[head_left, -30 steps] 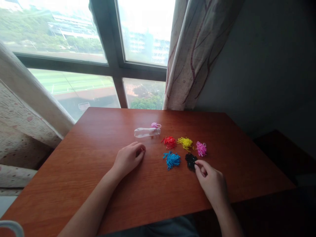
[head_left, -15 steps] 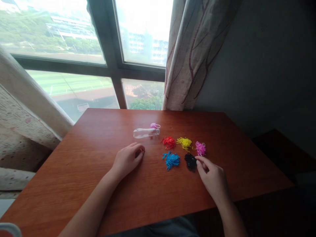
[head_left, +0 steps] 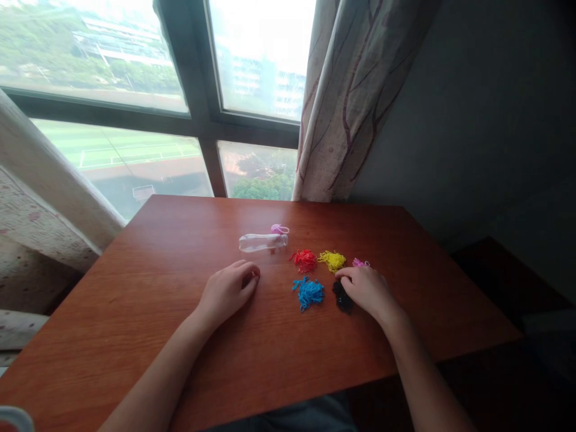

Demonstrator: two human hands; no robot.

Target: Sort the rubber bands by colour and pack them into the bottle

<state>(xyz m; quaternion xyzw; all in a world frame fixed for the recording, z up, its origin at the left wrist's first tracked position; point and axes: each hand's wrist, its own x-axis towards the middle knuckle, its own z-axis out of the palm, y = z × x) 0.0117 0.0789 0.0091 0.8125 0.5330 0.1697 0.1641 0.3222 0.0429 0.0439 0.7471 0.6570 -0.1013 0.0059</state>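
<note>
Five small heaps of tiny elastic bands lie on the wooden table (head_left: 157,336): red (head_left: 305,260), yellow (head_left: 332,260), pink (head_left: 360,263), blue (head_left: 308,292) and black (head_left: 341,296). My right hand (head_left: 366,289) rests palm down over the black heap and most of the pink one, fingers curled toward the yellow heap; what they hold, if anything, is hidden. My left hand (head_left: 228,290) lies loosely curled on the bare wood left of the blue heap, holding nothing I can see. A clear plastic tube (head_left: 262,242) lies on its side behind my left hand, a pink cap (head_left: 279,228) beside it.
A window and a patterned curtain (head_left: 351,96) stand behind the table's far edge. A dark wall lies to the right. A white rim (head_left: 13,415) shows at the bottom left corner. Bare wood stretches left and in front of the heaps.
My right hand moved up and left from beside the black heap and now covers it and most of the pink heap. My left hand stayed in place.
</note>
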